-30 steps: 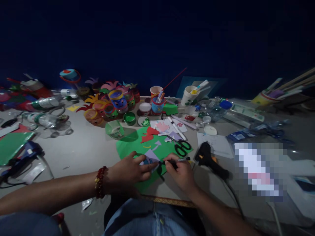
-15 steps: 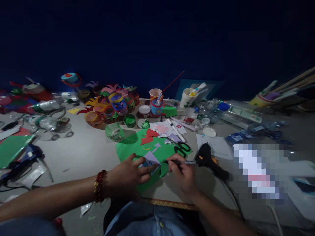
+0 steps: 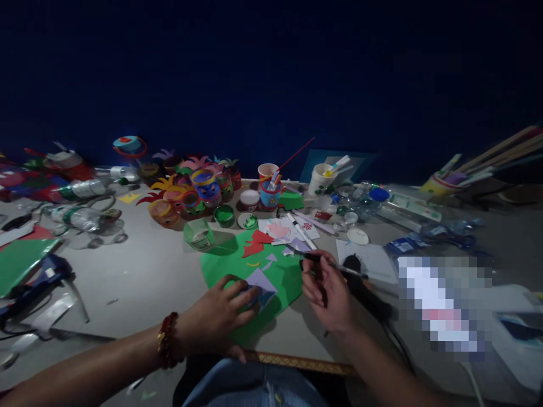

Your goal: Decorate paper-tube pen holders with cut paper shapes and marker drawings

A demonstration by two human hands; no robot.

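My left hand [image 3: 229, 305] lies palm down at the near edge of the large green paper sheet [image 3: 229, 257], its fingers spread. Beside and partly under those fingers is a light purple paper piece [image 3: 261, 281] with a dark blue part. My right hand [image 3: 328, 291] is raised over the sheet's right side, closed on a slim pen [image 3: 354, 272] that points right. At its fingertips are the scissors [image 3: 296, 250]; their handles are mostly covered, so whether the hand grips them is unclear. Red paper scraps [image 3: 254, 244] lie farther back on the sheet.
A black glue gun [image 3: 371, 297] lies right of my right hand, partly covered. Behind the sheet stand a green paint pot [image 3: 224, 216], a blue cup of markers [image 3: 270, 198] and several decorated cups [image 3: 206, 186]. Plastic bottles [image 3: 80, 217] lie left. White paper [image 3: 367, 260] lies right.
My right hand has moved up from the purple paper to the scissors, and the pen has swung clear of the paper. My left hand has shifted slightly left and its fingers have spread.
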